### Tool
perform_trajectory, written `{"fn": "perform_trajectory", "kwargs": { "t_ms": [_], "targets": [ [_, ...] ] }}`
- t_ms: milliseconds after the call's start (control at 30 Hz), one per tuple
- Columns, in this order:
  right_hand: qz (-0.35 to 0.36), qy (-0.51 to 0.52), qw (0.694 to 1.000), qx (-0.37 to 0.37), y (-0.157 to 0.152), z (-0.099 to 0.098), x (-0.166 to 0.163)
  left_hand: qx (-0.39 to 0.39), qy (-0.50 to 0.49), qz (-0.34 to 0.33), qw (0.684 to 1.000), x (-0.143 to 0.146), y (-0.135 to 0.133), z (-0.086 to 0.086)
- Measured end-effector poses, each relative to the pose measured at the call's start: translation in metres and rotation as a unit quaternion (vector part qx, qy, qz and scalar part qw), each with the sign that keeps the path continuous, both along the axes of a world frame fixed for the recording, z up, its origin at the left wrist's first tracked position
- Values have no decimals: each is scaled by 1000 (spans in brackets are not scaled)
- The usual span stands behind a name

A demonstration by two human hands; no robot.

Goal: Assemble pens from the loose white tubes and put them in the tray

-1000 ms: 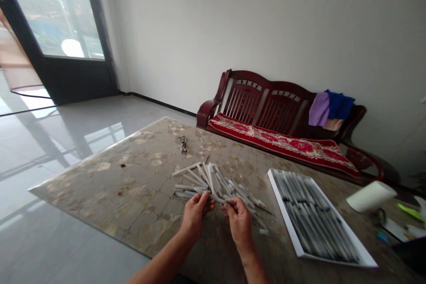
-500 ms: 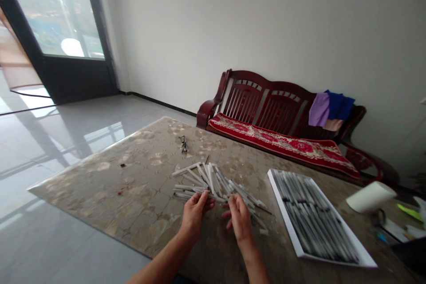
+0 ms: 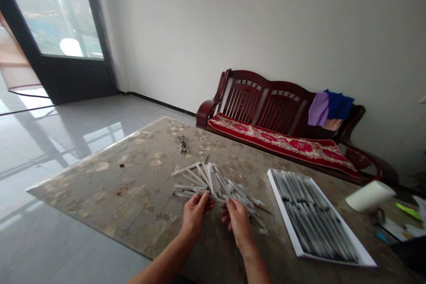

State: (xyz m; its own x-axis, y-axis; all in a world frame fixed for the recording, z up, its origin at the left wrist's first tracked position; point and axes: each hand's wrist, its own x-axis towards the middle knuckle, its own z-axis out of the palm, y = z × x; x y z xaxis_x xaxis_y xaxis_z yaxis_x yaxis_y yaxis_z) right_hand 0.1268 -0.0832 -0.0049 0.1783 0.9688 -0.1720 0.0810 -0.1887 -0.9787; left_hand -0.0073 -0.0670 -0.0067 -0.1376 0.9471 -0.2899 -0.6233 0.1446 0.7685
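Note:
A loose pile of white pens (image 3: 213, 182) lies on the brown patterned table (image 3: 133, 186). My left hand (image 3: 195, 214) is at the pile's near edge with its fingers pinched on a white pen. My right hand (image 3: 238, 222) is just to the right, fingers curled at the same pile, touching pens; what it grips is hidden. The two hands are close together, almost touching.
A white tray (image 3: 359, 255) packed with several pens lies on the table to the right. Glasses (image 3: 183, 143) rest at the table's far side. A white roll (image 3: 369, 195) and small items sit far right. A red wooden bench (image 3: 282, 124) stands behind the table.
My right hand has slid slightly left toward my left hand and its fingers have curled in. The left hand has stayed at the pile's edge.

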Motion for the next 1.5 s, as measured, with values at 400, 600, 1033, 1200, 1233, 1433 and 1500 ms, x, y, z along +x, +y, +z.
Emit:
{"fn": "perform_trajectory", "kwargs": {
  "t_ms": [400, 600, 1033, 1200, 1233, 1433, 1500],
  "targets": [
    [1, 57, 998, -20, 0, 1, -1, 0, 37, 8, 999, 1, 0, -2],
    [-17, 95, 995, 24, -3, 8, -1, -11, 42, 18, 999, 2, 1, 0],
    [-35, -58, 996, 57, -10, -5, 33, 21, 100, 53, 993, -26, 17, 1],
    [-76, -154, 982, 72, -13, -6, 52, 50, 188, 50, 980, -47, 42, 7],
    [-78, -177, 978, 74, -13, -6, 52, 56, 214, 43, 974, -48, 47, 9],
    [-60, -322, 942, 79, -10, -5, 41, 58, 291, -3, 955, -35, 59, 18],
    [-67, -358, 927, 94, -7, -3, 42, 69, 340, -10, 938, -32, 55, 19]
  ]
}}
